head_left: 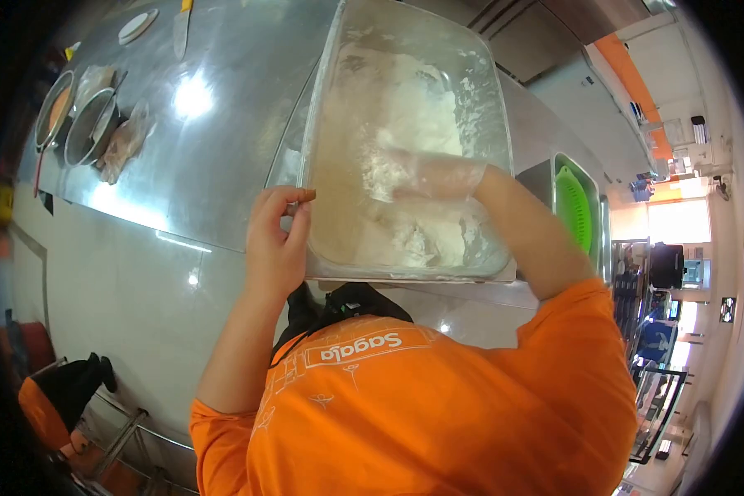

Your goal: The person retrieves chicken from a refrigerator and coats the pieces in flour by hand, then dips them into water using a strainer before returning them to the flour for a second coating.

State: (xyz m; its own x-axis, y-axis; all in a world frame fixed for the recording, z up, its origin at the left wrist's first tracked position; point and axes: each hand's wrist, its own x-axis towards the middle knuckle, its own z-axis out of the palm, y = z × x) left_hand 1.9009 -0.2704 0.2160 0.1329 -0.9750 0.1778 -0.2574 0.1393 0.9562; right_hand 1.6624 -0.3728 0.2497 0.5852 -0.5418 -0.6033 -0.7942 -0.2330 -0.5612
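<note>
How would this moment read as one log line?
Right hand: clear glove, in powder | Left hand: by tray, left side | Powder: white, in tray

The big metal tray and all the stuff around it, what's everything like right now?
Metal tray: uncovered, white powder inside
White powder: loose, spread unevenly, clumpy in places
Right hand: in a clear glove, fingers in the powder
Left hand: bare, by the tray's rim, thumb and forefinger close together
Knife: lying down, blade bare
Metal bowls: uncovered
Plastic bag: crumpled
</note>
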